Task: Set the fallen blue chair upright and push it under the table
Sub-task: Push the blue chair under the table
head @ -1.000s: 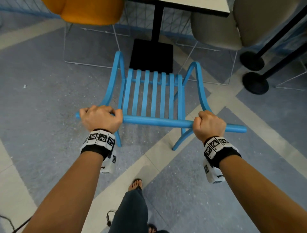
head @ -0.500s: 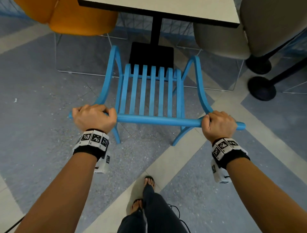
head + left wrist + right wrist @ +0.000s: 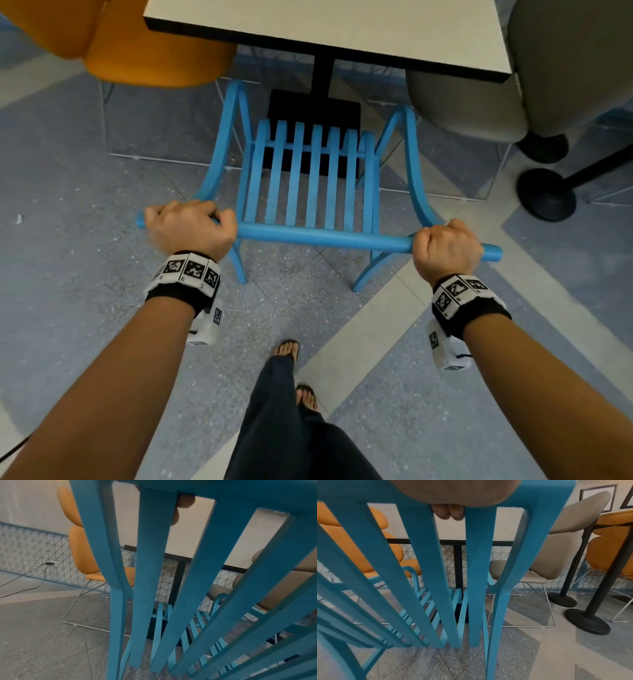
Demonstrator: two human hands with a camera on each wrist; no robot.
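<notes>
Gripping upright blue chair (image 3: 310,178) top rail, seat toward table (image 3: 342,24).

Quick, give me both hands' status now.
Left hand: gripping the blue chair's top rail.
Right hand: gripping the same rail near its other end.

Hidden and cropped parts, chair at desk

Blue chair (image 3: 310,178): front legs hidden under seat slats. Desk (image 3: 342,31) top cropped by frame. Left hand (image 3: 190,228) fingertips hidden behind rail.

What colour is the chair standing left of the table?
Orange, seen best in the left wrist view.
</notes>
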